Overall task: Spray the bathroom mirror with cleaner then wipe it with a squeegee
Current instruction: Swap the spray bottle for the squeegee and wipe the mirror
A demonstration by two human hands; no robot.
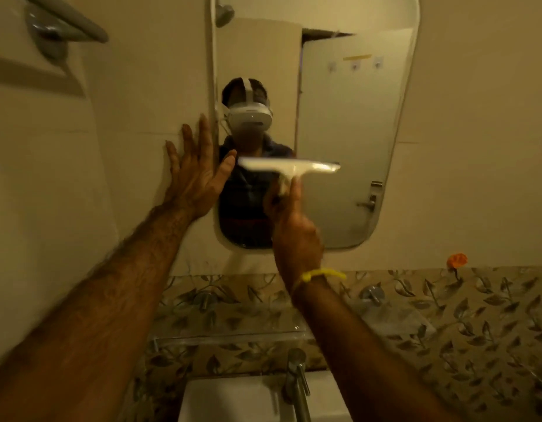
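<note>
your right hand (289, 220) gripped the handle of the white plastic squeegee (289, 167), fingers curled round it, with the blade lying level against the rounded wall mirror (349, 147), about halfway up the glass and towards its left side. your left hand (196, 175) was spread flat, fingers straight, pressed on the cream tiled wall (142, 102) at the mirror's left edge. a yellow band (323, 274) circled your right wrist. below, near you, stood a chrome tap (297, 382) over the white basin (233, 400).

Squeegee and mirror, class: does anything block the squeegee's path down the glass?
Nothing visible does. The right hand holds the squeegee against the mirror, with bare glass below the blade. The left hand lies spread at the mirror's left edge, beside the blade.
</note>
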